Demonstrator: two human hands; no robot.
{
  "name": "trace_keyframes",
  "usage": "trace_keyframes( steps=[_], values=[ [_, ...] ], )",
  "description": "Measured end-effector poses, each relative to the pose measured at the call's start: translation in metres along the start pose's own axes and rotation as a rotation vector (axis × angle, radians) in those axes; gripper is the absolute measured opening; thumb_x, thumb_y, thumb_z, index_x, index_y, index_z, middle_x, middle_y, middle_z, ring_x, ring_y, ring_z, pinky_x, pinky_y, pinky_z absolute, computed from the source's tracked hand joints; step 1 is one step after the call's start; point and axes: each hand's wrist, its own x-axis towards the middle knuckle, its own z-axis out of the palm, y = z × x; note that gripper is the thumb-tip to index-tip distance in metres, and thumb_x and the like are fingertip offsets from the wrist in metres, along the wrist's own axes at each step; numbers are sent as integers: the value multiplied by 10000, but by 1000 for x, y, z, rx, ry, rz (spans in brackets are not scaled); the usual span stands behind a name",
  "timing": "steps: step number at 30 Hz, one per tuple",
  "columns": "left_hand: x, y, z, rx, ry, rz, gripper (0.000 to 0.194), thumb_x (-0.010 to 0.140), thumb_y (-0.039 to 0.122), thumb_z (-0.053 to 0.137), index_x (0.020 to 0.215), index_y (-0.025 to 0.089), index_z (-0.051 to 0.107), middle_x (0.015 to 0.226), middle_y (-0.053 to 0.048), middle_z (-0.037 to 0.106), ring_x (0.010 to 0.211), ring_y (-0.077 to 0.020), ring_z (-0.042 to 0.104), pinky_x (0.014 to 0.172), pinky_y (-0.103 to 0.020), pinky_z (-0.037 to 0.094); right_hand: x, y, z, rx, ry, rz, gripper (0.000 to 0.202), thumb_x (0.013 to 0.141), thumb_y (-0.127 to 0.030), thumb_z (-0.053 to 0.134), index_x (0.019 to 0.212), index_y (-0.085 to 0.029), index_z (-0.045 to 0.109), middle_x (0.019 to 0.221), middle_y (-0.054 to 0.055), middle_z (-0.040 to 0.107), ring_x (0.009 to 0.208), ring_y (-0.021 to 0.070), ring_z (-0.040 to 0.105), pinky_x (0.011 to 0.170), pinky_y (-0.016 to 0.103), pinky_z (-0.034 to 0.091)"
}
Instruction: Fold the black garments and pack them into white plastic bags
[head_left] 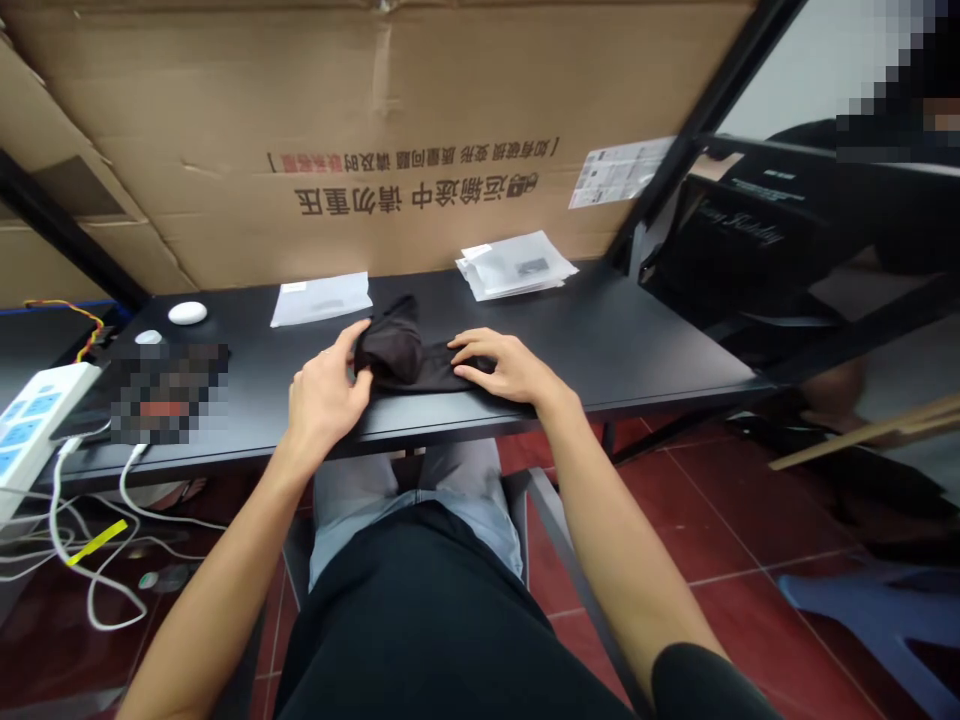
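Note:
A piece of black, stretchy-looking cloth lies near the front edge of the black table. Its left end is bunched up and stands above the tabletop, while the rest stretches flat to the right. My left hand has its thumb and fingers around the bunched end. At the other end, my right hand curves its fingers and thumb over the cloth, with a dark fold showing between them. What kind of article the cloth is, I cannot make out.
Behind the cloth lie a flat translucent packet and a stack of similar packets. A cardboard sheet walls off the back. At left are a white rounded case, a power strip and cables. A person sits at right.

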Motion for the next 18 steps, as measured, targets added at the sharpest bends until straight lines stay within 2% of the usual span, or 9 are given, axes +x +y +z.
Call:
trace_keyframes(
  steps=[3,5,7,10,13,15,18],
  values=[
    [-14,-22,-11,132,-22,-125,561,1032,429,714,1592,407,686,1159,-58,841,1124,-385,797,997,-517,633,0,3,2,-9,1,14,169,1042,-419,794,1101,-302,902,1411,93,849,1378,337,771,1249,565,593],
    [-18,-27,-13,183,2,-139,540,1026,488,713,1556,385,723,1268,-103,809,1145,-405,778,950,-535,642,0,3,2,-14,-1,13,169,1042,-420,796,1103,-303,901,1410,85,849,1386,330,768,1254,557,591],
    [-16,-24,-10,211,48,-87,568,1018,499,713,1569,364,719,1441,-142,743,1240,-420,744,916,-535,652,0,3,3,-20,1,12,169,1041,-418,795,1106,-303,900,1412,83,849,1391,328,765,1256,553,591],
    [0,-9,-2,217,54,27,576,1005,436,722,1572,339,712,1548,-143,707,1422,-424,659,941,-518,661,-1,1,3,-32,-4,14,173,1044,-407,787,1121,-299,898,1423,87,845,1401,332,760,1261,568,585],
    [23,-2,2,211,-4,2,505,1000,333,704,1503,330,742,1459,-124,779,1381,-426,689,1005,-541,650,-2,1,2,-42,-8,29,159,1041,-394,789,1113,-301,895,1424,85,846,1403,335,763,1266,578,581],
    [35,-9,-1,201,4,-73,499,1003,315,691,1500,326,738,1422,-129,805,1293,-447,737,1038,-586,632,-3,3,0,-52,12,54,143,1041,-395,790,1075,-300,892,1415,85,851,1388,339,773,1256,576,587],
    [40,-37,-13,192,71,-176,539,1034,413,678,1561,296,697,1368,-180,818,1258,-487,756,1072,-633,603,-3,8,-4,-70,39,105,201,1073,-418,747,973,-293,869,1398,86,859,1343,346,796,1212,568,610]
  ],
)
